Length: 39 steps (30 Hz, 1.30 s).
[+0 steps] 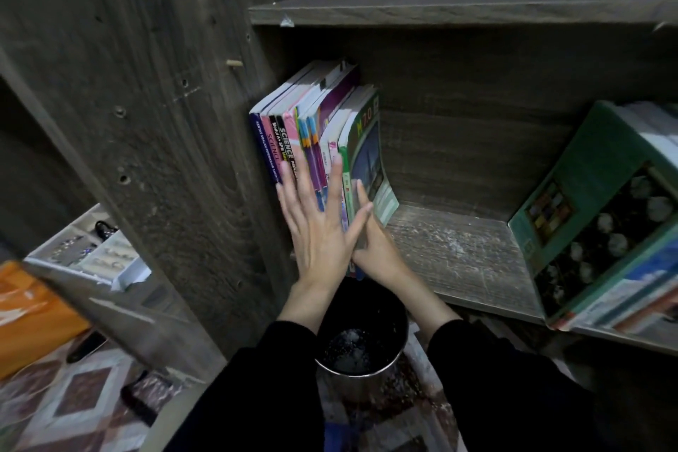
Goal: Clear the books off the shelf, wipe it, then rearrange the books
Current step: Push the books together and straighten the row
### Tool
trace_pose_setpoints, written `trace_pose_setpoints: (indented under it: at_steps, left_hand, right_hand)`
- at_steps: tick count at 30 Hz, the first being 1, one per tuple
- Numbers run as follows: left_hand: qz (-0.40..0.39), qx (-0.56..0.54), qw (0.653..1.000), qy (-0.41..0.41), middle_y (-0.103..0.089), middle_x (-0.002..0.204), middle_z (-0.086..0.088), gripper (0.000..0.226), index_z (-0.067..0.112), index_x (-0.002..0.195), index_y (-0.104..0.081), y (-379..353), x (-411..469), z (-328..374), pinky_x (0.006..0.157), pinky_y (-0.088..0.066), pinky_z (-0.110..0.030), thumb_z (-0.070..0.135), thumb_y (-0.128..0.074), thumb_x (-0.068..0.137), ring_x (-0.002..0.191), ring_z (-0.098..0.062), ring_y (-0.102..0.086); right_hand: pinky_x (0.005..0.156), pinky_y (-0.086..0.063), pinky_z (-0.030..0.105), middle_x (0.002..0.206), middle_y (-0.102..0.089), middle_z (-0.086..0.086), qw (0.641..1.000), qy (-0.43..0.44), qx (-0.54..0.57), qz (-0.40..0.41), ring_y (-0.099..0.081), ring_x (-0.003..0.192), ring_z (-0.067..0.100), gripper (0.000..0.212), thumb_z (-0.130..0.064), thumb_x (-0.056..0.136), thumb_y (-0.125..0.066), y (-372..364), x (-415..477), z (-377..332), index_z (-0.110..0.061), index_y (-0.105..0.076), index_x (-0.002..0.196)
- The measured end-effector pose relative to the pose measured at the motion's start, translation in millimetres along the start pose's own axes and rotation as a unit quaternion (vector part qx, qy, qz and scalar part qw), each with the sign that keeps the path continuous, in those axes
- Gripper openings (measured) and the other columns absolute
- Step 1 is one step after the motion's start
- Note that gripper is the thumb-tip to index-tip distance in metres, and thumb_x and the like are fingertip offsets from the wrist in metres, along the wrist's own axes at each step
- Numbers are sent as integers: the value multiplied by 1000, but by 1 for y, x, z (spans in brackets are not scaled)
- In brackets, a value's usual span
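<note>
A row of upright books (315, 121) stands at the left end of the dark wooden shelf (458, 253), against the side panel. My left hand (317, 227) lies flat with straight fingers against their spines. My right hand (374, 246) touches the outer green-covered book (367, 154), whose cover bows outward; its fingers are partly hidden behind my left hand. A second group of books (601, 224) with a green cover leans at the right end of the shelf.
The shelf board between the two groups is dusty and scuffed. A dark metal bin (361, 338) stands on the floor below my wrists. Left of the side panel (165, 158) are a white tray (91, 253) with small items and an orange bag (33, 319).
</note>
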<state>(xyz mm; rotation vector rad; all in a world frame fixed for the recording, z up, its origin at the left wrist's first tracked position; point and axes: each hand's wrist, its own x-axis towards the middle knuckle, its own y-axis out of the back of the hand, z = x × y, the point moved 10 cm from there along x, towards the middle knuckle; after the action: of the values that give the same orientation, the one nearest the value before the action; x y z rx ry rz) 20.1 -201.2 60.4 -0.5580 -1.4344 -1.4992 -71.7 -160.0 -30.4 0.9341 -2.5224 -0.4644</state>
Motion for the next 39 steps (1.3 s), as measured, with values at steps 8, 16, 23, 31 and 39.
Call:
trace_pose_setpoints:
  at_steps: [8, 16, 23, 31, 39]
  left_hand:
    - [-69, 62, 996, -15, 2, 156, -20, 82, 28, 152, -7, -10, 13, -7, 114, -4, -59, 45, -58, 92, 143, -42, 2]
    - [-86, 3, 995, 50, 0, 156, -30, 96, 15, 154, -13, -3, 16, 20, 114, -4, -63, 28, -70, 77, 144, -42, 4]
    - [-135, -184, 972, -62, -10, 158, -23, 78, 13, 151, -22, -22, 26, 173, 116, -11, -55, 33, -57, 85, 145, -35, 2]
    - [-253, -282, 899, -219, 1, 160, -15, 64, 34, 151, -22, -34, 14, 328, 117, 9, -41, 43, -52, 95, 145, -23, 19]
    - [-261, -235, 915, -200, -24, 154, -14, 44, 35, 138, -48, -52, 10, 336, 117, 7, -44, 41, -54, 94, 147, -31, 8]
  right_hand:
    - [94, -45, 21, 156, -29, -4, 997, -55, 49, 3, -44, 128, 14, 100, 6, 80, -65, 29, -12, 4, -44, -13, 150]
    - [100, -26, 19, 131, -54, 8, 956, 43, -173, 232, -44, 126, 25, 51, -3, 89, -56, 175, -60, -46, -21, -51, 136]
    - [85, -36, 26, 90, -60, 12, 831, 136, -314, 439, -48, 93, 24, 33, -2, 71, -44, 279, -154, -86, -4, -68, 94]
    - [99, -31, 45, 124, -51, 20, 791, -31, -332, 514, -39, 115, 33, 69, -7, 67, -50, 366, -213, -44, -10, -48, 135]
    - [111, -19, 58, 149, -31, 17, 817, -80, -360, 444, -16, 140, 30, 91, -3, 70, -63, 358, -208, -18, -29, -24, 148]
